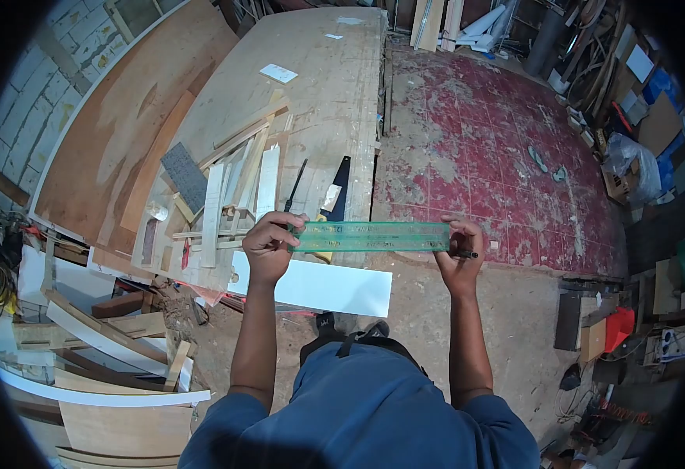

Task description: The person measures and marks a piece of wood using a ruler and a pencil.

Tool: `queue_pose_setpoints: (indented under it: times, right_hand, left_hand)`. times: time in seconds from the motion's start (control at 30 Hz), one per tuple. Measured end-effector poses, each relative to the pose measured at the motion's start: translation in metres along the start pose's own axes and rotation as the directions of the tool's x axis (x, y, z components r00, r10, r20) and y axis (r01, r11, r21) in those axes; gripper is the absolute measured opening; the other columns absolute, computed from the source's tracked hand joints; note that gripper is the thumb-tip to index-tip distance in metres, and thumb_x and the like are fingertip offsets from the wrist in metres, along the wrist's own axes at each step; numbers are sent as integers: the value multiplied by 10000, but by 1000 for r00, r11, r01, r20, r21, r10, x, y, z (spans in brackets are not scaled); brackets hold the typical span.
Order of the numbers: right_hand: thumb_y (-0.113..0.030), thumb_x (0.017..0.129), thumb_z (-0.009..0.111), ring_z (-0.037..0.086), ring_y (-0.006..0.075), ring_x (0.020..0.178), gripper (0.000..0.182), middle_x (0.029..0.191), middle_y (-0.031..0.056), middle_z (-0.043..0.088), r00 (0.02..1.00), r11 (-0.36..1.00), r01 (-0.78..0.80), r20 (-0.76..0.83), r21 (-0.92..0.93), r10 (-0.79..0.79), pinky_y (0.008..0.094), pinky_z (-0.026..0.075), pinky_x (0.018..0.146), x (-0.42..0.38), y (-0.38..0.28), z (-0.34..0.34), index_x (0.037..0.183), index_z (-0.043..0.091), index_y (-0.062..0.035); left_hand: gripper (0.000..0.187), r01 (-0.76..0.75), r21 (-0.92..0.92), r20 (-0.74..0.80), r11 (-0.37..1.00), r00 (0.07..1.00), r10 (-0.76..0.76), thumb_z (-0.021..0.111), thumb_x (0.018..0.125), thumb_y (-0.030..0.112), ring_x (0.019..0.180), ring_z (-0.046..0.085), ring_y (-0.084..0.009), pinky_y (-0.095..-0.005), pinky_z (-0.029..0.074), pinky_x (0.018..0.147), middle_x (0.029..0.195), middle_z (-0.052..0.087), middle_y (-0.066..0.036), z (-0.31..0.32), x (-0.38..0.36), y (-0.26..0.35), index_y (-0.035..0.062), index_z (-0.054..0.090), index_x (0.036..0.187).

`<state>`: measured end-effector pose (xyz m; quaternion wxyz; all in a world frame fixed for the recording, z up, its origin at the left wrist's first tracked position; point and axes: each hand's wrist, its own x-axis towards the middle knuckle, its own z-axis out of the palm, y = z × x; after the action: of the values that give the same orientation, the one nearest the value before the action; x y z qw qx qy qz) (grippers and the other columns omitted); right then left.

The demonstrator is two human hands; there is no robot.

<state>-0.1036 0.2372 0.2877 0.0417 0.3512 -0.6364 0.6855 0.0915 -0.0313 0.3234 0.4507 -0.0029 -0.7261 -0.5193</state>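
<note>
A green see-through ruler (370, 236) is held level in front of me, between both hands. My left hand (270, 238) pinches its left end, while my right hand (461, 244) grips the right end. A dark pen or marker (468, 254) also sits among the fingers of my right hand. Below the ruler, a white board (327, 288) lies at the table's near edge, partly jutting out past it. Behind the ruler is a handsaw (338, 187) with a dark blade; the ruler partly covers its yellow handle. A thin dark tool (299, 181) lies left of the saw.
Wood strips and offcuts (237, 172) clutter the worktable (311, 78), near a grey speckled piece (182, 180). A large brown panel (116, 148) leans at left. Scrap boards (108, 336) pile up below it. Sandals (546, 162) lie on the red tiled floor (468, 133).
</note>
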Motion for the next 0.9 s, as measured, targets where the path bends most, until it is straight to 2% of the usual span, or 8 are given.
queue_pose_setpoints:
  times: [0.1,0.17,0.2,0.27,0.3,0.37,0.47,0.9]
  right_hand:
    - [93,694,701,404,15,617,454,1105,59,617,1000,1000,-15,-17,8,15,178,302,526,1,-7,3,1083,529,-69]
    - [69,704,722,415,21,618,392,1023,42,634,997,998,-53,-46,22,54,186,301,523,1,-7,1,1041,567,-56]
    - [38,716,738,421,26,612,303,917,18,619,998,993,-58,19,-102,60,191,306,525,0,-1,-5,973,599,-43]
    - [-41,759,763,452,40,603,129,687,-34,541,982,966,-172,41,-191,183,203,349,543,-1,-1,-8,801,645,-10]
    - [-41,759,763,452,40,603,129,687,-34,541,982,967,-172,41,-191,182,203,349,543,-2,-1,-6,801,645,-10]
    - [-44,781,752,498,50,622,155,692,-31,543,933,932,-358,-8,48,359,205,393,567,-2,-2,0,885,648,5]
    - [-53,796,746,530,58,638,237,683,-30,543,921,910,-378,-28,172,388,210,420,573,1,-6,3,996,639,19]
    - [-30,783,743,451,27,563,485,617,-66,483,891,877,-448,3,176,454,188,384,530,4,-9,-1,1232,566,16]
  left_hand:
    - [243,7,-3,-2,1000,1000,-7,623,716,-209,936,675,-262,-369,568,839,958,645,-117,1,0,-2,27,574,683]
    - [225,13,-8,-9,1000,1000,-13,641,749,-167,894,668,-198,-316,552,814,922,644,-91,1,0,-4,30,618,854]
    - [225,13,-7,-10,1000,1000,-13,641,749,-167,894,668,-198,-316,552,814,922,644,-91,0,-1,-3,30,618,854]
    - [349,280,-62,-83,958,955,-285,670,781,-109,830,635,-115,-255,520,770,863,630,-44,-2,-4,3,19,587,1096]
    - [349,280,-62,-83,958,955,-285,670,781,-109,830,635,-115,-255,520,770,863,630,-44,-1,-4,2,19,587,1096]
    - [488,305,-75,-11,950,952,-306,683,792,-81,786,597,-64,-222,494,732,800,605,-4,1,-5,-2,5,513,1241]
    - [438,327,-69,-13,942,944,-329,686,793,-77,769,601,-69,-224,499,731,781,608,-5,2,-9,-5,1,549,1202]
    - [651,336,-63,176,940,931,-321,759,704,-98,962,657,-159,-314,529,885,1003,688,-95,3,-8,-2,-8,517,1302]
